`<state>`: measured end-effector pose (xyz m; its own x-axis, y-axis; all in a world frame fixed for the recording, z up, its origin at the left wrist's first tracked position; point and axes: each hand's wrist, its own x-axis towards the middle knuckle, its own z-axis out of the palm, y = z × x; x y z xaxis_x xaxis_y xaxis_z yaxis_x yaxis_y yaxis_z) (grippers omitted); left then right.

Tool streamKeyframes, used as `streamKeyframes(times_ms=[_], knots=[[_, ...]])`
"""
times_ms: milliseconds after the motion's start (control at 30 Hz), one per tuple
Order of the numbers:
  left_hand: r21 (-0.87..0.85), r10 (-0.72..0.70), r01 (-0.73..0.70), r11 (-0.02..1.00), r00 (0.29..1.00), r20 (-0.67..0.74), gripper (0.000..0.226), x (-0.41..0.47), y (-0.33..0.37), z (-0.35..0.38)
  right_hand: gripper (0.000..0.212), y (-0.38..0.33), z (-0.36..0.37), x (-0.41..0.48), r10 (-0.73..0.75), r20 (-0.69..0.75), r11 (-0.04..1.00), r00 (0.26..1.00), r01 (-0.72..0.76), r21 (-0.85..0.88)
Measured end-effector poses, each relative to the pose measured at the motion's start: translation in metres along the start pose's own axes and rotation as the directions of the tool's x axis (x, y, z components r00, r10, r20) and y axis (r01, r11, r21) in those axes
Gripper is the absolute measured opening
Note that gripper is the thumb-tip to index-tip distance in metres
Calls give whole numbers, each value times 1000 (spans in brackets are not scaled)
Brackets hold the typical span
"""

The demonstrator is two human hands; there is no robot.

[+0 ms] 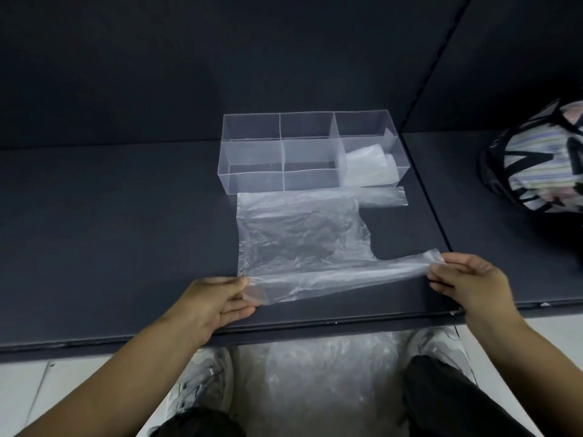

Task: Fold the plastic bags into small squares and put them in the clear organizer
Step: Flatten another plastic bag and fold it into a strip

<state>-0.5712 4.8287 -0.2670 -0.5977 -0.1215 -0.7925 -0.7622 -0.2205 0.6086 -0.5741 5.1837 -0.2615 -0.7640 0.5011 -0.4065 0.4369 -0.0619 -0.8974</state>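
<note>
A clear plastic bag [296, 234] lies flat on the dark table [110, 231], its handles pointing right. My left hand [217, 298] pinches the bag's near left corner. My right hand [467, 279] pinches the end of the near handle, and the near edge is lifted slightly off the table between them. Just behind the bag stands the clear organizer [252, 159] with several compartments. A folded bag [366, 167] sits in its near right compartment.
A striped bag in a dark mesh holder [542, 159] rests at the right edge of the table. A heap of clear plastic [318, 383] lies on the floor between my shoes, below the table's front edge.
</note>
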Motion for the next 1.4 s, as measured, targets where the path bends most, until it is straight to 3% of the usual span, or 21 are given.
streamKeyframes(times_ms=[133, 233, 467, 533, 633, 700, 767, 800, 833, 900, 933, 967, 1033, 1067, 1133, 1233, 1400], knots=[[-6, -4, 5, 1000, 998, 57, 22, -4, 0, 2, 18, -8, -5, 3, 80, 68, 995, 994, -76, -70], [91, -7, -3, 996, 994, 112, 35, -10, 4, 4, 13, -15, -7, 6, 130, 108, 987, 986, -118, -108], [238, 90, -100, 966, 995, 50, 24, -9, -3, 4, 7, -3, -6, 12, -91, 82, 933, 992, 114, -343], [324, 132, -152, 934, 988, 81, 25, -10, -5, 4, 8, 1, -10, 10, -205, 76, 823, 976, 214, -526], [454, 212, -236, 859, 972, 103, 31, -13, -8, 5, 12, 11, -12, -3, -374, 152, 495, 915, 336, -801], [652, 239, -235, 721, 967, 84, 45, -15, -6, 1, 22, 12, -10, -12, -399, 188, 302, 898, 322, -897], [843, 286, -197, 501, 957, 54, 58, -17, -4, -3, 35, 3, -6, -16, -445, 173, 232, 879, 299, -926], [883, 387, -220, 415, 921, 48, 60, -18, -3, -4, 41, -5, -1, -18, -503, 173, 219, 847, 319, -922], [894, 540, -290, 340, 839, 67, 57, -20, -1, -2, 46, -13, 7, -21, -568, 196, 206, 799, 368, -907], [870, 812, -474, 133, 556, 178, 42, -16, 3, 8, 49, -28, 37, -28, -625, 345, 168, 700, 553, -816], [865, 856, -501, 16, 454, 247, 38, -13, 5, 16, 48, -33, 59, -32, -588, 452, 173, 671, 650, -740], [864, 845, -498, -80, 426, 324, 39, -8, 5, 24, 48, -35, 82, -37, -518, 563, 199, 644, 731, -653], [867, 712, -445, -222, 534, 456, 55, 3, -1, 36, 51, -26, 124, -47, -391, 741, 227, 545, 838, -497], [871, 641, -402, -282, 597, 483, 64, 10, -7, 37, 53, -16, 139, -50, -349, 794, 210, 497, 868, -451], [865, 571, -349, -361, 650, 501, 79, 20, -20, 31, 60, 8, 150, -48, -272, 842, 116, 466, 884, -452], [850, 575, -386, -358, 626, 527, 80, 28, -26, 20, 70, 33, 130, -24, -267, 804, -77, 532, 819, -568], [845, 586, -368, -388, 609, 534, 80, 25, -26, 5, 76, 36, 50, 11, -411, 517, -7, 751, 565, -825]])
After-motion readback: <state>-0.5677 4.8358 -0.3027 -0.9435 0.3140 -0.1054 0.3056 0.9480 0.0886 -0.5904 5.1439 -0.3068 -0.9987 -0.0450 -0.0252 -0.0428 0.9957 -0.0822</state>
